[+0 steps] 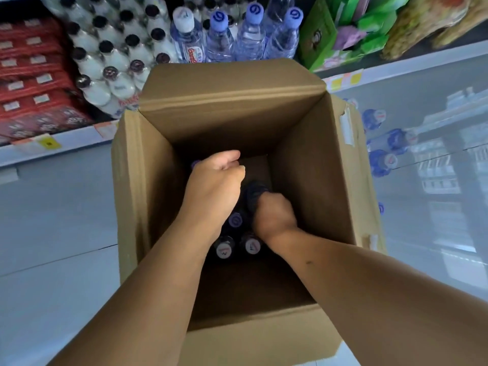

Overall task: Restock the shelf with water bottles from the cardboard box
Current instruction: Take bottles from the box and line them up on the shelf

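Far left on the shelf (26, 151): red packs (31, 75), then white bottles (113, 56) with dark caps, packed tight. Next along, the shelved water bottles (248, 35) with blue caps stand upright just behind the box's far flap.

The cardboard box (237, 101) sits open on the floor (52, 233) against the shelf front, flaps up. Both forearms reach down into it.

The left hand (214, 186) is deep in the box's left half, back of hand up, fingers curled down and together. A purple cap (196, 163) peeks out beside its knuckles; cannot tell whether the fingers clamp that bottle.

The boxed bottles (224, 249) stand upright between the two wrists, three caps showing, close together.

The right hand (274, 215) is just right of them, a fist with fingers wrapped round the top of the held bottle (257, 194). Its dark blue cap sticks out of the fist, blurred.

The green carton (330, 35) sits on the shelf right of the water bottles. The glossy floor at far right mirrors bottles.
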The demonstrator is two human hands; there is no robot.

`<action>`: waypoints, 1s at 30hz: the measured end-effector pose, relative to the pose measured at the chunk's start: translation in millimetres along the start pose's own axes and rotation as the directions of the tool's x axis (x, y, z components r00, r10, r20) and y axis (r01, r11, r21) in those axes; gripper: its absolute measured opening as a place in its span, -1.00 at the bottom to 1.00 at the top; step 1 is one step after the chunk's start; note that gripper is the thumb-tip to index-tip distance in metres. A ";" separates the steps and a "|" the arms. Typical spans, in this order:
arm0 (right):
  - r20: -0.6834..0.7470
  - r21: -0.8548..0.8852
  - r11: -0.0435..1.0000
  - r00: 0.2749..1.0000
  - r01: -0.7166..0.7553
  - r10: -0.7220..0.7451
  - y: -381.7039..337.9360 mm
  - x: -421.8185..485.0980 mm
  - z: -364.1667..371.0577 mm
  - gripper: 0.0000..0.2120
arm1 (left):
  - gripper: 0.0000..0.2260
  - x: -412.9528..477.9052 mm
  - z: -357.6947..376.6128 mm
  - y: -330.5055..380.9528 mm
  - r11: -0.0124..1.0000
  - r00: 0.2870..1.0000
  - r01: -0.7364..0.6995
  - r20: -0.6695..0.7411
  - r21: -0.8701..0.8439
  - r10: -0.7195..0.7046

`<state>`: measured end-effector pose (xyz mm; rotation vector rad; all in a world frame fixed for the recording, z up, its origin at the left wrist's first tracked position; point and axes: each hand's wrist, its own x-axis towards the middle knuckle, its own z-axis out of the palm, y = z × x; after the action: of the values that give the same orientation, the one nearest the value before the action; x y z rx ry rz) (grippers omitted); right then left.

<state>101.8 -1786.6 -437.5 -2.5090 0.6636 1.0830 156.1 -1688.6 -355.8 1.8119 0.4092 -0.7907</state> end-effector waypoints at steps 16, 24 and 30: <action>-0.738 -0.025 0.882 0.587 0.471 -0.334 -40.1 -282.0 -263.3 -0.93 | -0.49 -178.9 -100.8 161.3 0.963 0.938 -0.269 0.226 -0.006 0.264; -0.904 -0.063 0.716 0.263 0.695 -0.336 -116.2 -551.1 -481.7 -0.83 | -0.43 -368.0 -217.4 373.3 0.782 0.704 -0.561 0.340 -0.272 0.623; -0.950 -0.174 0.580 0.020 0.796 -0.313 -164.9 -687.6 -600.5 -0.84 | -0.54 -482.8 -279.2 507.5 0.592 0.461 -0.762 0.422 -0.263 0.781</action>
<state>131.0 -1731.8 488.1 -2.3043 -0.0655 -0.9425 209.0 -1576.4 388.0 1.4287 -0.7383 -0.5305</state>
